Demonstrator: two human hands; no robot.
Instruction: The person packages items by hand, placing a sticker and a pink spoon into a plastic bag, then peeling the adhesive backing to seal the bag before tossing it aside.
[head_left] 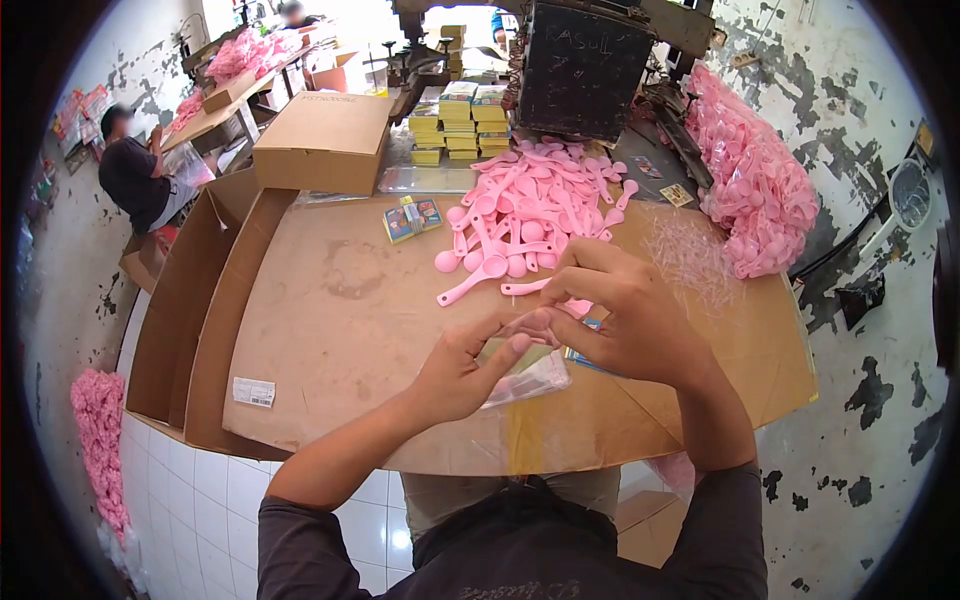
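My left hand (465, 365) is closed in a pinch on a small clear plastic bag (515, 335) above the cardboard-covered table. Thumb and fingers of my right hand (625, 315) meet at the bag's upper edge, also pinched. Under my hands lies a stack of clear plastic bags (545, 380). Some blue printed cards (580, 352) show partly behind my right hand. Just beyond, pink measuring spoons (530, 200) lie in a loose heap, a few of them partly hidden by my right fingers.
A banded card bundle (412, 220) lies left of the spoons, with stacked card packs (460, 120) behind. A closed carton (325, 140) and an open box (190, 320) stand left. Bagged pink spoons (755, 170) sit right. A black machine (580, 70) rises behind; another person (135, 175) sits far left.
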